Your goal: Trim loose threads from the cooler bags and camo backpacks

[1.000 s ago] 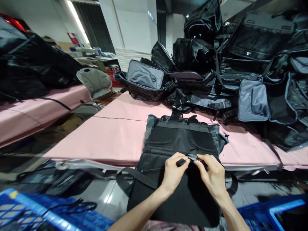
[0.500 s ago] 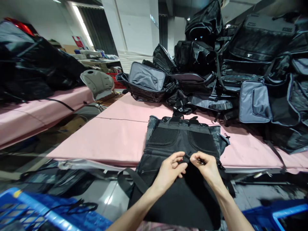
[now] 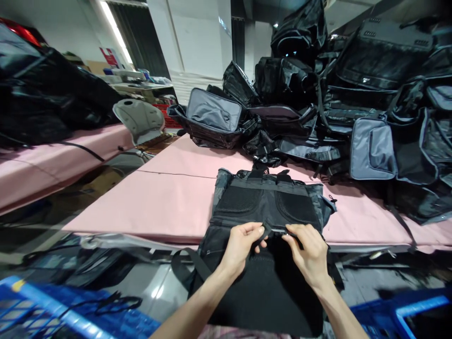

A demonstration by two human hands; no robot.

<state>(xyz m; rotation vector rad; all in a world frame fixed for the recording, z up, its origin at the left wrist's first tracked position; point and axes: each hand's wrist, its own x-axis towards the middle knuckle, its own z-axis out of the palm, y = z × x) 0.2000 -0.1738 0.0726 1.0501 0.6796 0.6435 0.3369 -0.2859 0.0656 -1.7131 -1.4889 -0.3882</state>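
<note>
A black backpack [image 3: 254, 292] lies with its back panel up, its far part on the pink table and its near part hanging over the edge toward me. Over its middle, my left hand [image 3: 243, 245] pinches a short black strap piece [image 3: 267, 230] between thumb and fingers. My right hand [image 3: 308, 249] is closed in a pinch just to the right, at the end of a thin pale strip that runs between the hands. What sits inside the right fingertips is too small to make out. A loose shoulder strap [image 3: 192, 263] curls at the bag's left side.
Many dark bags [image 3: 293, 94] are piled at the back and right of the pink table [image 3: 158, 202]. Blue plastic baskets [image 3: 63, 306] stand low on both sides. A grey chair [image 3: 139, 120] and a second pink table [image 3: 63, 165] are at left.
My hands have moved slightly apart, the left one to the left and the right one to the right. The black strap piece and pale strip now show between them.
</note>
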